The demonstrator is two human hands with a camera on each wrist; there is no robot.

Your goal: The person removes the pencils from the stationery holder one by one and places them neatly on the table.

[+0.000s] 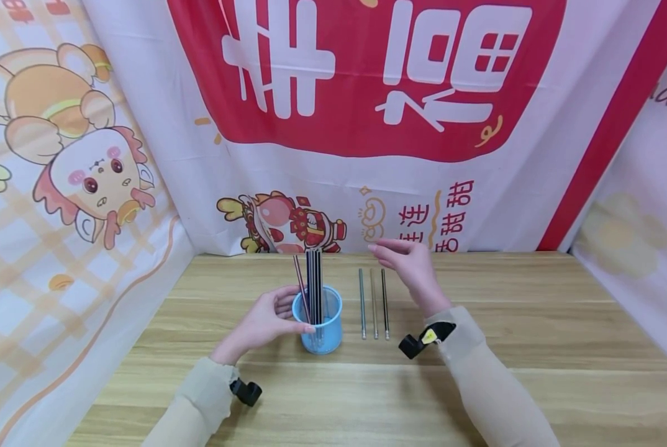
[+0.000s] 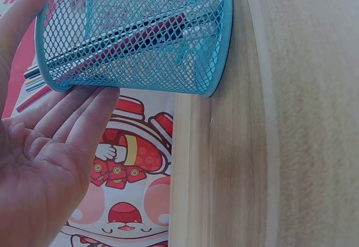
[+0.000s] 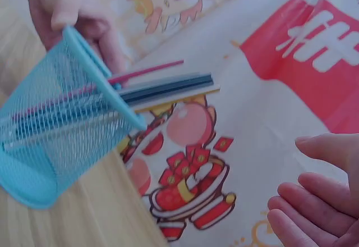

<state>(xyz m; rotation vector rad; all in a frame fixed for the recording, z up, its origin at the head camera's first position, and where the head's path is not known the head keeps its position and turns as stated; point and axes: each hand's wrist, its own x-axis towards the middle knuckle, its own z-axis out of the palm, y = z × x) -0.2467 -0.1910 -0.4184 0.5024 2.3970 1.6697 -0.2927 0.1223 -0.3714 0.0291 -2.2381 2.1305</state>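
Observation:
A light blue mesh pencil cup [image 1: 331,338] stands upright on the table, with several dark pencils [image 1: 314,279] and a reddish one [image 1: 300,279] leaning inside. My left hand [image 1: 263,320] holds the cup from its left side, thumb at the near rim and fingers round the far side. To the right of the cup lie three pencils side by side: a teal one [image 1: 362,304], a tan one [image 1: 374,304] and a black one [image 1: 385,304]. Raised near their far ends, my right hand [image 1: 414,270] has its fingers loosely extended and holds nothing.
The wood-grain table [image 1: 479,397] ends at the back against a hanging cloth [image 1: 356,180] with red and white print. Another patterned cloth [image 1: 143,273] borders the left side, and a pale one [image 1: 641,298] the right.

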